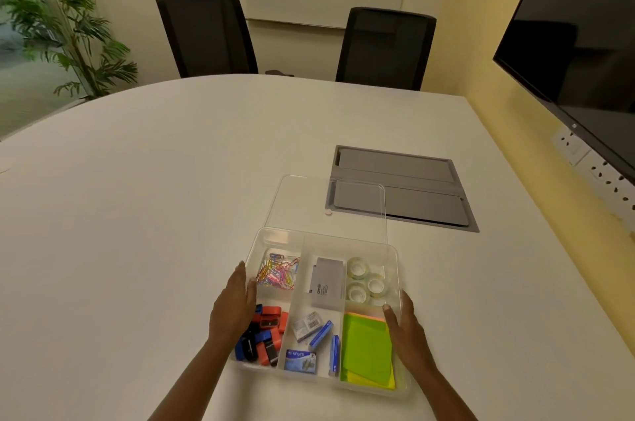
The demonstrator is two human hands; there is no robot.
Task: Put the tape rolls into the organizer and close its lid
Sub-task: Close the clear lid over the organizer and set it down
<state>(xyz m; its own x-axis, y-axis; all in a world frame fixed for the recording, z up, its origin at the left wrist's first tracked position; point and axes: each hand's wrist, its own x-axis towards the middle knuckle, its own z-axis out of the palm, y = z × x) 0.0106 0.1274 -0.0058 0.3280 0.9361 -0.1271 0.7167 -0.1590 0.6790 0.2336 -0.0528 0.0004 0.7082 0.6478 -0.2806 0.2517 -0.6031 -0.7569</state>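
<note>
A clear plastic organizer (360,239) sits on the white table in front of me. Three clear tape rolls (367,283) lie in its far right compartment. Its clear lid (309,200) lies flat on the table just behind it, partly over a grey panel. My left hand (233,309) rests against the organizer's left wall, fingers together and pointing away. My right hand (405,328) grips the right wall, with the thumb over the rim.
Other compartments hold coloured paper clips (278,274), a grey box (327,283), staple boxes (302,359), red and blue sharpeners (264,334) and green sticky notes (367,348). A grey cable hatch (412,193) is set in the table. Two black chairs (206,35) stand beyond; a screen (584,42) hangs at right.
</note>
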